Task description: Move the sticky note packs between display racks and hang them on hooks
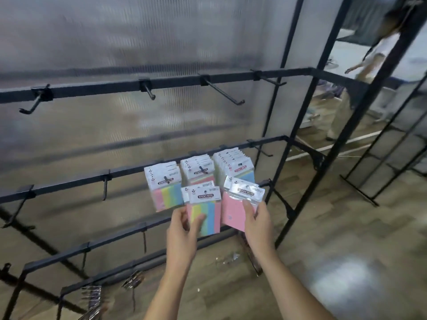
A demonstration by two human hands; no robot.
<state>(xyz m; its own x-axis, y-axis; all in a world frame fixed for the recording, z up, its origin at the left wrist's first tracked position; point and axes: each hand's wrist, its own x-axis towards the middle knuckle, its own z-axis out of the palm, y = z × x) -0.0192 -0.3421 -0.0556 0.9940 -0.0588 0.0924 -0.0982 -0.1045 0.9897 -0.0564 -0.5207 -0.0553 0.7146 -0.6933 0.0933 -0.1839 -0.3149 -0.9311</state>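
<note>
**Two sticky note packs held at the rack**

The striped pack (pixel 204 209), banded pink, yellow, green and blue under a white "STICKY NOTE" header, sits just below frame centre, pinched by the left hand (pixel 183 229), thumb across its front. At its 3 o'clock, just beside it, the pink pack (pixel 235 209) is gripped by the right hand (pixel 257 221), fingers curled round its lower right edge; its header is tilted. Behind both, at 12 o'clock, three bunches of hung packs (pixel 196 169) crowd neighbouring hooks on the middle rail (pixel 92 181) of the black display rack (pixel 298 125). The upper rail (pixel 175 82) at 11 o'clock carries bare hooks (pixel 224 95). A ribbed translucent panel (pixel 129 42) backs the rack. At 4 o'clock lies a wood-patterned floor (pixel 346 250) with a bright glare patch. At 2 o'clock a blurred second person (pixel 369 63) shows beyond the frame, and a second black rack (pixel 392 158) stands at 3 o'clock
</note>
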